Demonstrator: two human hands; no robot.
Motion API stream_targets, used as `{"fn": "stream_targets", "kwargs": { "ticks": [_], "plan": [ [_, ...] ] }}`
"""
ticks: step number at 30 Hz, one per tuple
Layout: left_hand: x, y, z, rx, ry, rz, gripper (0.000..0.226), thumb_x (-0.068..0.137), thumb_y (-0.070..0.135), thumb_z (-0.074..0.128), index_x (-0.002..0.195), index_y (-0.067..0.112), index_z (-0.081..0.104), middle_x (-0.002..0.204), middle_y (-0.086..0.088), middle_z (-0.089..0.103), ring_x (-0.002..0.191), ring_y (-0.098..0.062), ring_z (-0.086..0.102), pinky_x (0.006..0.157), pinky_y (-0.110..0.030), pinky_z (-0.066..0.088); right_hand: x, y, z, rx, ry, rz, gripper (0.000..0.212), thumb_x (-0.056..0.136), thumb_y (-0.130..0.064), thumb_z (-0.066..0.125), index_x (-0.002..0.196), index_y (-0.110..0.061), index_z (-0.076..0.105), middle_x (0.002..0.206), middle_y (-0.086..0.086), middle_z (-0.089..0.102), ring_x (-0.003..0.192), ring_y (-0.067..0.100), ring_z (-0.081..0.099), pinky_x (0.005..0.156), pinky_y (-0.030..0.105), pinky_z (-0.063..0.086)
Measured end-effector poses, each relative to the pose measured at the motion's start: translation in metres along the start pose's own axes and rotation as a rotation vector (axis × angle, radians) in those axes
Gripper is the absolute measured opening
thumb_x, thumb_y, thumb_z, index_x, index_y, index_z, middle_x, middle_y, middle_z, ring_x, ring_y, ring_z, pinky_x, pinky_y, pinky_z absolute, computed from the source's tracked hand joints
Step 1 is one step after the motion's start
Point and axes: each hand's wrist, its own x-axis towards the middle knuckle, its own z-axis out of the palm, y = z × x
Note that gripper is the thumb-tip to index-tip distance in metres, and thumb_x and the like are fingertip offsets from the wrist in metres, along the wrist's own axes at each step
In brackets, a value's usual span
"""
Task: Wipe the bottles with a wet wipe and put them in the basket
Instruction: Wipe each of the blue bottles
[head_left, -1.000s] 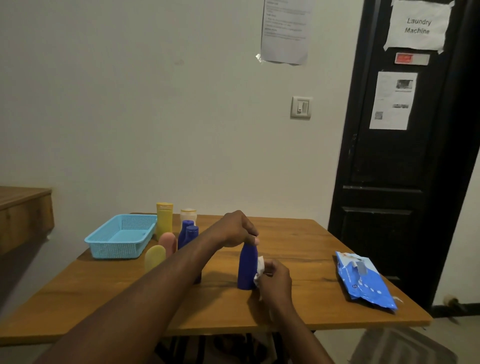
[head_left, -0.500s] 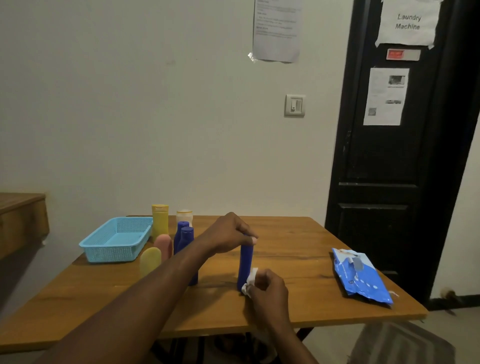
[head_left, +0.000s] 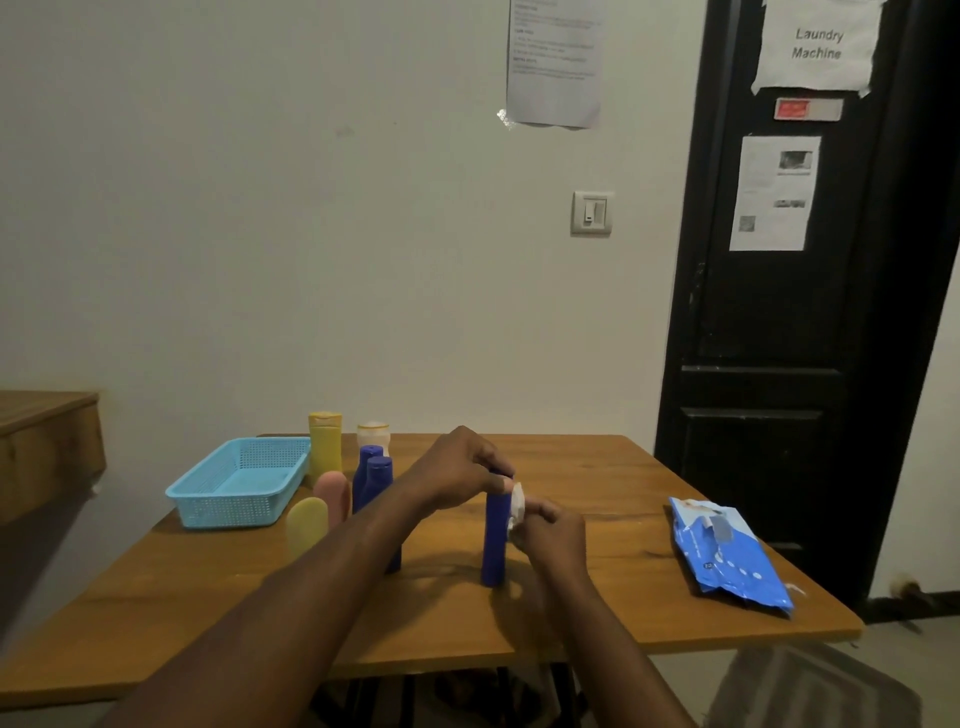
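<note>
Lower centre: right hand (head_left: 551, 530), grip pinching the white wipe (head_left: 517, 500), which is pressed on the right side of the bottle (head_left: 494, 540) near its top. Left hand (head_left: 457, 473) comes in from above, grip pinching the bottle's cap to steady it. The bottle is blue and stands upright mid-frame on the worktop (head_left: 597, 613), long axis vertical.

Key relation: the wipe sits high, so the unwiped body lies straight below the right grip. Next stroke probably runs down along that axis.

Right of frame: blue pack (head_left: 727, 556) lying flat, well apart from the hands.

Left of centre, further back: other bottles (head_left: 374, 483) clustered upright. Beyond them at left is the basket (head_left: 239, 480), no bottle seen inside. The left hand is nearer it, so the drop-off likely goes leftward.
</note>
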Motion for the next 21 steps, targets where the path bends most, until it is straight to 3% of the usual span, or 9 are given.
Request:
{"fn": "stream_targets", "kwargs": {
  "ticks": [4, 9, 16, 21],
  "plan": [
    [0.0, -0.003, 0.0, -0.029, 0.002, -0.008, 0.023, 0.088, 0.007, 0.076, 0.11, 0.012, 0.079, 0.107, 0.001, 0.077, 0.101, -0.011, 0.069, 0.084, -0.024, 0.053, -0.019, -0.001, 0.003, 0.079, 0.029, -0.128, 0.029, 0.091, 0.001, 0.065, 0.105, -0.024, 0.073, 0.096, -0.008, 0.075, 0.093, 0.008, 0.069, 0.068, 0.02, 0.054],
    [0.0, -0.002, 0.001, -0.031, 0.0, -0.027, 0.023, 0.088, 0.005, 0.074, 0.11, 0.011, 0.079, 0.112, 0.001, 0.076, 0.106, -0.013, 0.067, 0.093, -0.031, 0.054, -0.025, 0.029, -0.004, -0.2, 0.0, -0.181, 0.026, 0.093, -0.005, 0.065, 0.096, -0.031, 0.067, 0.095, -0.015, 0.07, 0.093, 0.001, 0.066, 0.064, 0.014, 0.048],
    [0.0, 0.0, -0.001, -0.021, -0.051, -0.007, 0.022, 0.092, -0.002, 0.065, 0.11, 0.006, 0.075, 0.112, -0.002, 0.073, 0.109, -0.016, 0.066, 0.099, -0.038, 0.054, -0.003, 0.024, -0.006, -0.335, -0.085, -0.047, 0.022, 0.093, -0.002, 0.061, 0.095, -0.021, 0.071, 0.094, -0.005, 0.073, 0.088, 0.008, 0.069, 0.067, 0.025, 0.056],
    [-0.003, -0.004, 0.002, 0.05, -0.089, 0.04, 0.036, 0.095, -0.008, 0.053, 0.118, 0.01, 0.072, 0.125, -0.002, 0.069, 0.12, -0.015, 0.06, 0.105, -0.039, 0.051, 0.002, 0.016, -0.004, -0.114, -0.076, -0.135, 0.023, 0.095, -0.002, 0.061, 0.1, -0.02, 0.074, 0.094, -0.004, 0.077, 0.091, 0.012, 0.073, 0.072, 0.029, 0.06]
  ]
}}
